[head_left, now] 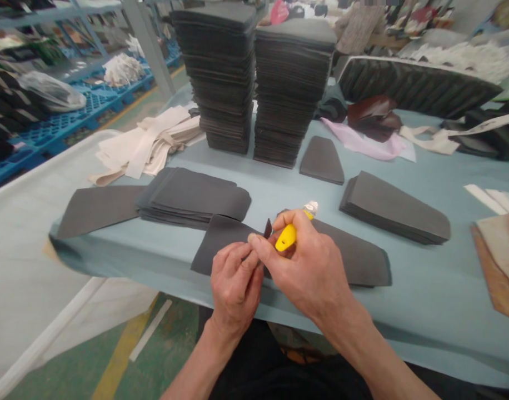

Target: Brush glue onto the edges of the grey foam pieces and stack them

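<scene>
My left hand [238, 278] is closed, pinching the edge of a dark grey sheet piece [215, 241] near the table's front edge. Held in my right hand [308, 266] is a yellow-handled tool [287, 238] with a hole in its near end; its far end looks whitish, and its working part is not clear. My right thumb and left fingertips meet over the sheet, where a small dark flap [268, 226] stands up. Fingers hide the exact grip. Another dark grey piece [358, 255] lies under and beside my right hand.
Two tall stacks of dark sheets, left [221, 83] and right [288, 94], stand at the back. Lower piles lie left [191, 194] and right [396, 208], with a single piece [322, 161] behind. Cream strips [146, 144] lie back left; a person [357, 28] is beyond.
</scene>
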`<state>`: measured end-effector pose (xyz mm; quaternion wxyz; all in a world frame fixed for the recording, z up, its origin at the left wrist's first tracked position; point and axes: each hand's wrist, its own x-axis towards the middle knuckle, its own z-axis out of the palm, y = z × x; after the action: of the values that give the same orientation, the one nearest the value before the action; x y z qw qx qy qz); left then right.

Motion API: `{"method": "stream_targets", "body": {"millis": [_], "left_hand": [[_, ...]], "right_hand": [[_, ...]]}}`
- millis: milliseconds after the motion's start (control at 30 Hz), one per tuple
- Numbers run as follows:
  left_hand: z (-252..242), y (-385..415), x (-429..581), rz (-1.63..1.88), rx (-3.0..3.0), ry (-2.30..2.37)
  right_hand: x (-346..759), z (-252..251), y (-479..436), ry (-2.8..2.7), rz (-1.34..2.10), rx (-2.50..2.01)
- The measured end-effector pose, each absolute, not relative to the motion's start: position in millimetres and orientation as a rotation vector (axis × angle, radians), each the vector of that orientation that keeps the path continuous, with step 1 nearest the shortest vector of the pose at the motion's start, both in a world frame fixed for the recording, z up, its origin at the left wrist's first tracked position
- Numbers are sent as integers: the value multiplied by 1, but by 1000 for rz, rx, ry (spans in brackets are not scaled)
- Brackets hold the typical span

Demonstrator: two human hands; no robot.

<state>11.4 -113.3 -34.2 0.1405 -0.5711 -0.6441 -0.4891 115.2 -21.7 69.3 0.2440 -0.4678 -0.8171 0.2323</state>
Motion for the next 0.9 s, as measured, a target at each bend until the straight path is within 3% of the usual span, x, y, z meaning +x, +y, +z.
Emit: {"method": "stream_targets", "body": {"millis": [400, 900], "left_hand": [[-46, -117, 19, -1465, -1626, -1926], [-56, -114, 22, -1513, -1578, -1885]], "right_hand": [[124, 66, -16, -2343, 318, -1271], [119, 75, -18, -2612, 308, -1429]]}}
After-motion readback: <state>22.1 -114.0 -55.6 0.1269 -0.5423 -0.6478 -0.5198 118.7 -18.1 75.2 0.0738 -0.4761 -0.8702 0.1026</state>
